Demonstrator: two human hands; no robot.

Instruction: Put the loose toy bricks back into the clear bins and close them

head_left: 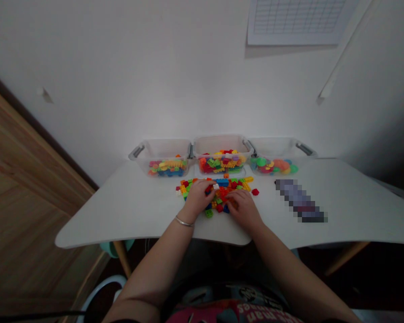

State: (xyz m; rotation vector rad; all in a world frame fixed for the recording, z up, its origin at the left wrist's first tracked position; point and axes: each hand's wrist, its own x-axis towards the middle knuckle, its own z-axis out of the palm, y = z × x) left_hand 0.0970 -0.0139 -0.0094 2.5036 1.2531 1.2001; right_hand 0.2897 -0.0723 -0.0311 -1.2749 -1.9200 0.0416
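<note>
Plastic blocks (222,193) lie mid-frame, behind the surface's (131,215) front edge; left hand (198,197) pinches a white block (216,186), right hand's (245,207) grip unclear; surface stretches open toward frame left.

The blocks (222,182) look like smooth plastic, the bins (218,144) clear, glossy plastic. The table (121,211) looks smooth and matt, the bracelet (184,223) shiny metal.

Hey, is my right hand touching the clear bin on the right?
Apart. The head view shows bare white tabletop between the right hand and the clear bin, which stands farther back.
</note>
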